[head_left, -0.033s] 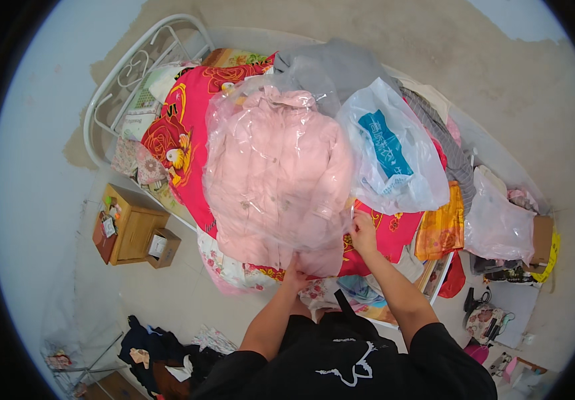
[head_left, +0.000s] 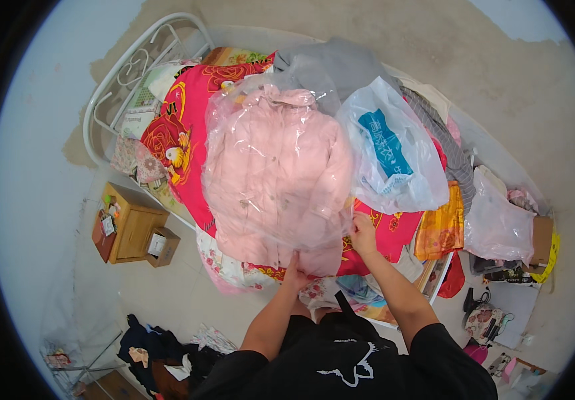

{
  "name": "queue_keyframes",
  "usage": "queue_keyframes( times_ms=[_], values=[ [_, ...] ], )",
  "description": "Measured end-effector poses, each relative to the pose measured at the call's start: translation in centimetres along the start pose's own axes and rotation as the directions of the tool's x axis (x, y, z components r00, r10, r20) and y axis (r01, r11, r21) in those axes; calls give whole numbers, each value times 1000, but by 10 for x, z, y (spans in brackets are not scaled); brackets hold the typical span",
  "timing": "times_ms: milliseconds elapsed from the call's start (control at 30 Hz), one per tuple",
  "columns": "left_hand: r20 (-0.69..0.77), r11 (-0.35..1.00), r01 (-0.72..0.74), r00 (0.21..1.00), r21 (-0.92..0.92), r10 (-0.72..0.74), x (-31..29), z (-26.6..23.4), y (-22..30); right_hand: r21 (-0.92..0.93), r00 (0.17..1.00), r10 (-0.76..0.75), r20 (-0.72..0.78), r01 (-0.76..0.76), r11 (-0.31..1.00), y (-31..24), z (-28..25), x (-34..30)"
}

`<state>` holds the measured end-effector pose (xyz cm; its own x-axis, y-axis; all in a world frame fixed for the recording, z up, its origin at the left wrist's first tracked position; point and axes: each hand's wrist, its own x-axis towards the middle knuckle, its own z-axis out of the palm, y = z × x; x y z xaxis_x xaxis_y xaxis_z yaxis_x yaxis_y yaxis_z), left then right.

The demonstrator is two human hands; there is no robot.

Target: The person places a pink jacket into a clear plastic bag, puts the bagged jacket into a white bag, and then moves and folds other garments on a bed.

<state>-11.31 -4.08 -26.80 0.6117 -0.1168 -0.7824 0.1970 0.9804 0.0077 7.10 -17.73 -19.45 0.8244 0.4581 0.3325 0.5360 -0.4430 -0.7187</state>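
Lying front-up at mid-frame, the pink collared jacket is overlaid by a clear plastic cover, whose lower-right edge seems pinched by the fingers of the right hand, probably for control; whether the left hand grips the hem cannot be told.

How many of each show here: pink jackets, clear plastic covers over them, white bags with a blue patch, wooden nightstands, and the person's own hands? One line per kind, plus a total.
Pink jacket: 1
Clear plastic cover: 1
White bag with a blue patch: 1
Wooden nightstand: 1
Hands, left hand and right hand: 2
Total: 6
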Motion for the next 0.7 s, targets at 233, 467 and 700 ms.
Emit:
queue_keyframes(
  times_ms=[233, 467, 700],
  values=[
    [-84, 961, -218, 968, 167, 235, -20, 47, 26, 61, 942, 332, -47, -329, 942, -6, 5, -24],
    [130, 924, -381, 916, -18, 380, -77, 120, 66, 211, 928, 345, -143, -312, 926, 2, 18, -13],
    [396, 844, -514, 750, -156, 530, -96, 181, 98, 288, 895, 125, -429, 4, 958, -34, 21, 14]
  ],
)
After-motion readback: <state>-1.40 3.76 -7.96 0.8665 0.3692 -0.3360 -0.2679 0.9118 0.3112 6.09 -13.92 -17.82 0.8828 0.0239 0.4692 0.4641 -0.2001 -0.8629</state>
